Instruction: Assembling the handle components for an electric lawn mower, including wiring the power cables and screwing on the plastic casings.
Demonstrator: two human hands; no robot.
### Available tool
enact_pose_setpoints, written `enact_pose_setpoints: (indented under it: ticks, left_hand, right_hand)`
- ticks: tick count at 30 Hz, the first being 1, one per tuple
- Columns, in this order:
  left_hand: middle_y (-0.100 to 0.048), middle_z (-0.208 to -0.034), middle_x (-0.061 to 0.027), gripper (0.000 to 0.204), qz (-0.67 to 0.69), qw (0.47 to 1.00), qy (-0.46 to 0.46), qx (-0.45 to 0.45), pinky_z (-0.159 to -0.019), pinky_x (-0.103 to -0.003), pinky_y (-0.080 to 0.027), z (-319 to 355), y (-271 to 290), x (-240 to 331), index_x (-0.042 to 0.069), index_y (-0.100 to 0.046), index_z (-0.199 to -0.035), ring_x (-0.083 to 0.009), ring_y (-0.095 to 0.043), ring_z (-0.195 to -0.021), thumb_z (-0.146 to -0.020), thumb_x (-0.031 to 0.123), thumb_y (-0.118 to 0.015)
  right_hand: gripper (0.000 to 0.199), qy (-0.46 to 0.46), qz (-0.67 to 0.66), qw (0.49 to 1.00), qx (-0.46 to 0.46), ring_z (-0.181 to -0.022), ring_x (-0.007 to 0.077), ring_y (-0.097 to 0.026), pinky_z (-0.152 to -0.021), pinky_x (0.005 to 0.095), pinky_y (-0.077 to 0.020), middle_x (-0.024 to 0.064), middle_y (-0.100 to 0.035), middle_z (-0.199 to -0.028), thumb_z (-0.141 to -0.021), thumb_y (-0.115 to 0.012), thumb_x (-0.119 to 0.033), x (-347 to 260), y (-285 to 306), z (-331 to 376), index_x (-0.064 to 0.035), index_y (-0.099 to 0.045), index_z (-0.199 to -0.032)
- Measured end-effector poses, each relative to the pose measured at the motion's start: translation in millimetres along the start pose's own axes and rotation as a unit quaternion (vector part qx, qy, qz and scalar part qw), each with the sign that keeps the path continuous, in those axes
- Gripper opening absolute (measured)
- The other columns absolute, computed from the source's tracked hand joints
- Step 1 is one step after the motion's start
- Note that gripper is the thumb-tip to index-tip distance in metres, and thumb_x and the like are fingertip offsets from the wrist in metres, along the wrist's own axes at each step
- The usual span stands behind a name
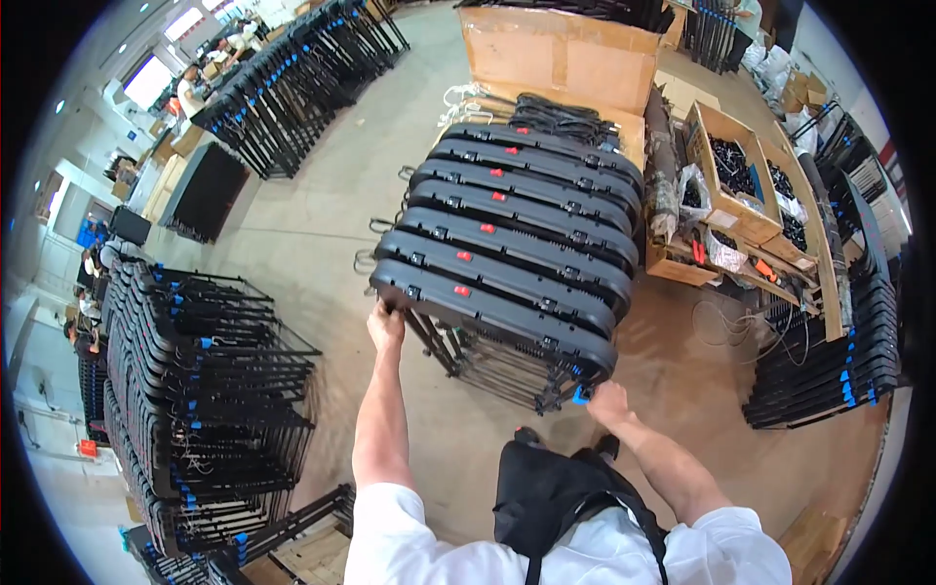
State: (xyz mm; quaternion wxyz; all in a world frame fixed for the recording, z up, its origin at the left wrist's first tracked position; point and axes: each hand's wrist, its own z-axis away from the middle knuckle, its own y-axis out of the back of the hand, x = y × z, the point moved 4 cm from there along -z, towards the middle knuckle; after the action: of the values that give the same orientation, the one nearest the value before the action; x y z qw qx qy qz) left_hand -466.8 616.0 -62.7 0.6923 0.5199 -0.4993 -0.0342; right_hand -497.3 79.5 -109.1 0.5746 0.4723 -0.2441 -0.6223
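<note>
The left hand and right hand have fingers clamped on opposite ends of the nearest black frame, directly ahead, while an open box at right holds small black parts.

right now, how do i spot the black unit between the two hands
Find the row of long black units standing mid-floor before the upright cardboard. Follow their red switches toward the black apron to the nearest unit. Only it has the left hand at its left end and the right hand beside a blue part below its right end.
</note>
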Motion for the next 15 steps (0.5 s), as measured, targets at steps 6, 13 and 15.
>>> enact_pose_setpoints:
  ticks: [6,13,15]
  left_hand:
    - [-0.078,-0.108,-0.015,0.031,0.053,0.998,0.007,0.029,-0.09,-0.042,-0.055,3,7,9,0.01,-0.072,-0.12,-0.0324,-0.073,-0.102,-0.089,0.011,-0.069]
    - [-0.073,-0.123,-0.0212,0.064,-0.129,0.979,0.141,0.073,-0.102,-0.048,-0.053,83,-12,33,0.009,-0.059,-0.143,-0.0397,-0.068,-0.118,-0.093,0.047,-0.073]
    - [-0.074,-0.117,-0.023,0.058,-0.156,0.98,0.113,0.041,-0.098,-0.05,-0.055,130,-19,11,0.004,-0.067,-0.132,-0.0422,-0.07,-0.114,-0.094,0.048,-0.072]
  right_hand:
    - [0.03,0.071,0.036,0.997,-0.008,-0.094,0.0402,-0.074,-0.083,0.0519,-0.0589,0.0201,-0.077,-0.094,-0.086,-0.066,-0.033,13,-12,-10,-0.006,-0.079,-0.091]
    - [0.037,0.162,-0.096,0.981,-0.045,-0.101,0.0367,-0.074,-0.087,0.0495,-0.0584,0.0147,-0.078,-0.102,-0.09,-0.069,-0.043,75,38,9,-0.0143,-0.078,-0.111]
    - [0.034,0.16,-0.135,0.977,-0.034,-0.101,0.0377,-0.073,-0.09,0.0495,-0.058,0.0154,-0.078,-0.104,-0.091,-0.067,-0.04,118,56,25,-0.0139,-0.079,-0.108]
